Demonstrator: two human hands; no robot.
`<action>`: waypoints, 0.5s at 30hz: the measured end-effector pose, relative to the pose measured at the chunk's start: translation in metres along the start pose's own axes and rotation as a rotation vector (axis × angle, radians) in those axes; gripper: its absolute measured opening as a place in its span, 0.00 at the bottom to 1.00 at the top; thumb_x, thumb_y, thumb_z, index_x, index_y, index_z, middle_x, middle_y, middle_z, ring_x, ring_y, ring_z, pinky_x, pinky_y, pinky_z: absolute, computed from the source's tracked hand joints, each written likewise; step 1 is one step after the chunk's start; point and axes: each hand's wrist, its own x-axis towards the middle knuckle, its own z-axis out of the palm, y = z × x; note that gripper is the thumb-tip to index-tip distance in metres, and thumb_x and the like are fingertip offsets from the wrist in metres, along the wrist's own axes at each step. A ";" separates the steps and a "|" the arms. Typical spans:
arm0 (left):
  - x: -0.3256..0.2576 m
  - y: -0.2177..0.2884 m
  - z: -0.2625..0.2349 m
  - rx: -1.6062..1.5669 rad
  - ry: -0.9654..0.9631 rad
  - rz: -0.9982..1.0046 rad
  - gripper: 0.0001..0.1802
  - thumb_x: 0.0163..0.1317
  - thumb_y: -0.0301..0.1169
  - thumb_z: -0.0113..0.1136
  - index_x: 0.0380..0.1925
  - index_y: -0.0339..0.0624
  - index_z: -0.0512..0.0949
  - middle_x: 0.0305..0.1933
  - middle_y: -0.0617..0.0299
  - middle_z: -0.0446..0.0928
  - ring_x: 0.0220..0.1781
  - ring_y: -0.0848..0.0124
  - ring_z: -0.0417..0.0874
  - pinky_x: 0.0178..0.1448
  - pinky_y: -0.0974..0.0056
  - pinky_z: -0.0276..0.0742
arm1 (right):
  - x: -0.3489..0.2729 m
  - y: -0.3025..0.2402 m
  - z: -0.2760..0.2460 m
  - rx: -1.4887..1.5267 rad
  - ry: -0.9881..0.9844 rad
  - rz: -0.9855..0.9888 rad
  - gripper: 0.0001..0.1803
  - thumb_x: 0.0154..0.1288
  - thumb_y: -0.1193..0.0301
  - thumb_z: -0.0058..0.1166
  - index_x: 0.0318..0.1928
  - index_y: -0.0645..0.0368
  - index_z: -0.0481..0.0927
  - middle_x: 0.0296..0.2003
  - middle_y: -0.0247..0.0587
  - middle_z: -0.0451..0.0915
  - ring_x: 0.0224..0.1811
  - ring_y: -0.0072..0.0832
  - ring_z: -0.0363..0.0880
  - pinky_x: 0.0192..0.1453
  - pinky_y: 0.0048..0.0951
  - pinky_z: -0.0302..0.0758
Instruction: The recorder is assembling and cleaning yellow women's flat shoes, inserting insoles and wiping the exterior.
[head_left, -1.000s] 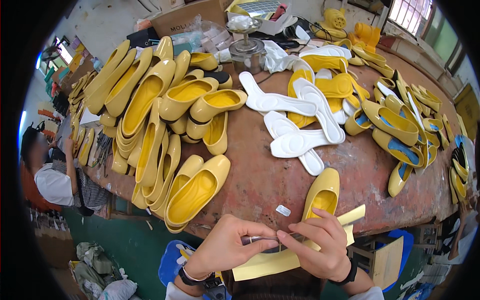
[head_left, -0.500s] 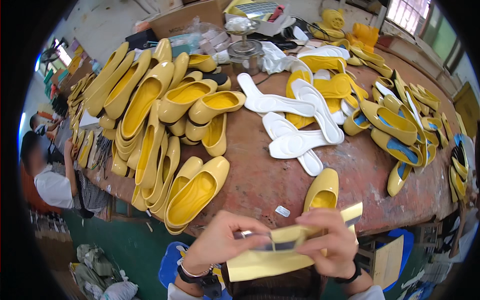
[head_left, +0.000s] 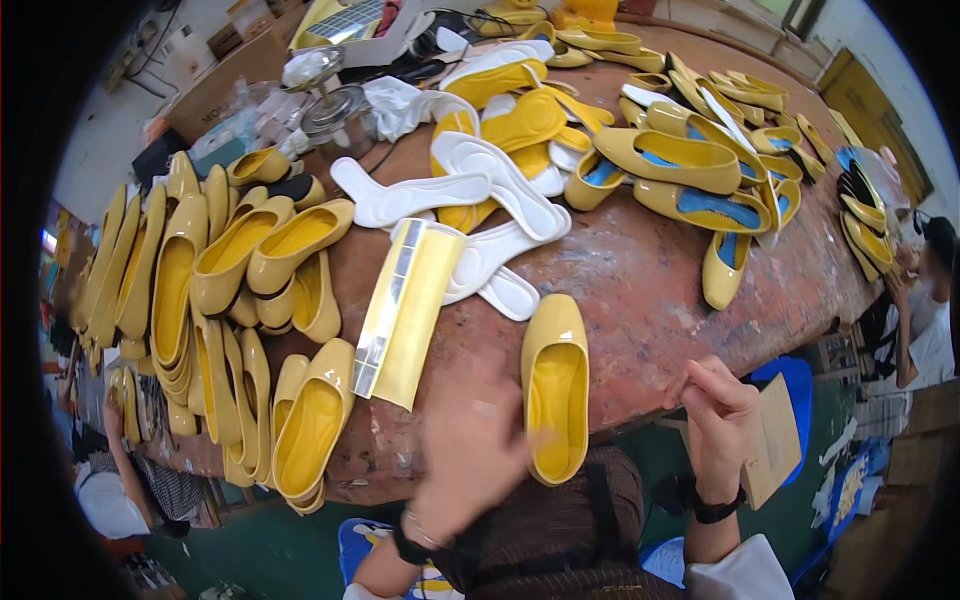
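A single glossy yellow shoe point(head_left: 556, 405) lies upright at the table's near edge, its toe pointing away from me. My left hand point(head_left: 470, 440) is smeared by motion just left of it, fingertips close to the heel; whether they touch cannot be told. Farther left lies a yellow backing sheet point(head_left: 425, 310) with a strip of silvery labels, partly over the white insoles point(head_left: 490, 255). Off to the right, my right hand point(head_left: 715, 415) is raised at the table edge with thumb and fingers pinched together. Anything in that pinch is too small to make out.
Yellow shoes point(head_left: 230, 260) are heaped at left; more shoes with blue linings point(head_left: 715, 208) lie at right. A glass jar point(head_left: 340, 115) and a box point(head_left: 350, 40) stand at the back. People point(head_left: 925, 320) sit at both sides. A blue stool point(head_left: 790, 390) stands below the table.
Both hands held the label sheet before; now it lies on the table and the hands are apart. The view has turned to the right, and the whole single shoe now shows.
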 end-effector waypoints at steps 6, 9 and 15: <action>-0.025 0.047 0.045 -0.063 -0.312 -0.065 0.19 0.54 0.43 0.71 0.32 0.34 0.85 0.66 0.40 0.72 0.74 0.45 0.65 0.66 0.47 0.74 | 0.003 0.003 -0.001 -0.101 -0.175 0.271 0.33 0.65 0.83 0.57 0.71 0.66 0.66 0.37 0.36 0.80 0.40 0.20 0.78 0.48 0.22 0.76; -0.040 0.009 0.029 -0.729 -0.335 -0.308 0.17 0.58 0.36 0.67 0.41 0.32 0.84 0.64 0.43 0.75 0.73 0.47 0.69 0.64 0.52 0.78 | 0.011 0.002 0.005 -0.125 -0.289 0.275 0.35 0.65 0.81 0.59 0.72 0.63 0.63 0.35 0.34 0.78 0.40 0.19 0.78 0.49 0.21 0.76; -0.088 -0.030 -0.011 -2.158 0.157 -0.677 0.49 0.52 0.46 0.57 0.72 0.33 0.58 0.69 0.35 0.67 0.67 0.39 0.73 0.68 0.30 0.68 | 0.023 0.005 0.049 -0.181 -0.650 0.243 0.38 0.62 0.79 0.63 0.72 0.57 0.63 0.32 0.37 0.77 0.36 0.24 0.80 0.45 0.25 0.81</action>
